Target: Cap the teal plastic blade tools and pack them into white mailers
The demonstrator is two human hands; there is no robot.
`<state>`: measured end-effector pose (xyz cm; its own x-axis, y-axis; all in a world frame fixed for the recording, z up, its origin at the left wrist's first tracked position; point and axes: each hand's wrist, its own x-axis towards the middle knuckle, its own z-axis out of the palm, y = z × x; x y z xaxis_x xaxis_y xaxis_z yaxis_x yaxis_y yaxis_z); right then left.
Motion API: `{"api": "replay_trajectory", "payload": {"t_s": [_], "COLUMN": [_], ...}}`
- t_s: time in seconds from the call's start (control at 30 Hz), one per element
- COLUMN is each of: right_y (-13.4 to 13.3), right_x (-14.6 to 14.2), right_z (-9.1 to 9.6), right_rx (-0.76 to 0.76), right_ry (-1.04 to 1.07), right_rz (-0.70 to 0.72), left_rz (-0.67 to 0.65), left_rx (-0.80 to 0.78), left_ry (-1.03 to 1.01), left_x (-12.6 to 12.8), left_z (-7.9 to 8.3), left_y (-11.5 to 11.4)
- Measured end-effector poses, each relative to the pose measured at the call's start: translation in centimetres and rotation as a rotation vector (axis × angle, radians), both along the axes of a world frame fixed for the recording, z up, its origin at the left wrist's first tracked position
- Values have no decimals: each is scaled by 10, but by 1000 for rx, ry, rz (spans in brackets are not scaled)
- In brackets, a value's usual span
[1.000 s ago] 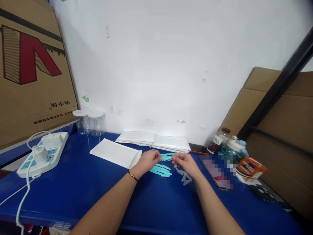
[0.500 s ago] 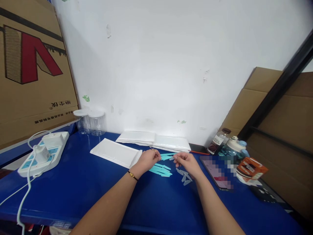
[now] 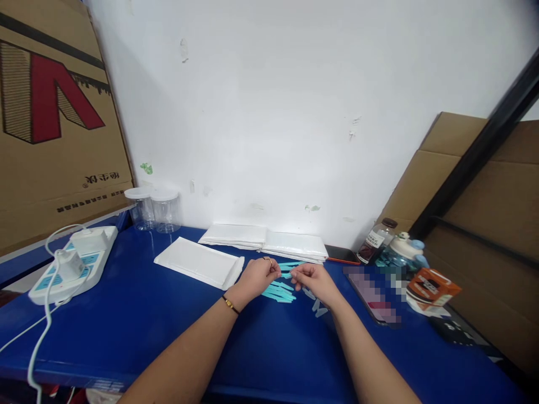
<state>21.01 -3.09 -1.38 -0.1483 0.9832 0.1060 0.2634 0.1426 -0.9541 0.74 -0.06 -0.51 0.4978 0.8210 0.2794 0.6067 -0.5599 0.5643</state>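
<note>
One turquoise stick (image 3: 286, 275) is pinched by the left hand (image 3: 257, 276); the right hand (image 3: 315, 281), at its right end, has an unclear grip. Nearer sticks (image 3: 278, 293) and translucent pieces (image 3: 320, 311) loose on the desk (image 3: 269, 348) suggest work remains.

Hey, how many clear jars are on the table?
2. One jar stands at the back left of the table, near the cardboard box; the other jar is just to its right. Any behind them would be hidden.

Dark gold-beaded bracelet (image 3: 230, 304), apparently a gold ring (image 3: 268, 260)
</note>
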Motion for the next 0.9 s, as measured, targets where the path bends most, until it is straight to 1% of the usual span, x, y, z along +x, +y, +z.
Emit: {"api": "replay_trajectory", "payload": {"t_s": [0.07,0.17,0.23,0.3,0.33,0.37,0.4,0.47,0.53,0.63,0.7,0.8,0.9], "right_y": [5,13,14,12,10,7,5,0,-3,-4,-4,-3,-3], "right_x": [7,23,34,45,49,52,54,53,48,37,31,29,27], "right_z": [-5,-11,-12,-10,-8,-7,-6,-6,-8,-9,-6,1,5], "right_rx": [-1,-2,4,65,104,133,143,123,119,142,121,95,113], "right_ry": [-6,-80,-197,-353,-422,-472,-502,-521,-519,-499,-470,-420,-423], "right_rz": [-82,-233,-315,-378,-383,-356,-300,-170,-94,-38,-6,-9,-18], "left_rz": [43,54,26,6,2,1,3,9,7,4,18,29,25], "left_rx": [48,57,15,-31,-47,-58,-63,-54,-48,-74,-86,-73,-73], "left_ry": [-1,117,199,234,241,245,246,234,212,168,134,114,118], "left_x": [-2,-7,-10,-11,-10,-10,-10,-9,-9,-10,-10,-9,-10], "left_z": [0,-1,-2,-5,-6,-7,-8,-10,-12,-12,-12,-12,-12], "left_y": [1,5,6,8,8,9,10,11,12,14,14,15,15]}}
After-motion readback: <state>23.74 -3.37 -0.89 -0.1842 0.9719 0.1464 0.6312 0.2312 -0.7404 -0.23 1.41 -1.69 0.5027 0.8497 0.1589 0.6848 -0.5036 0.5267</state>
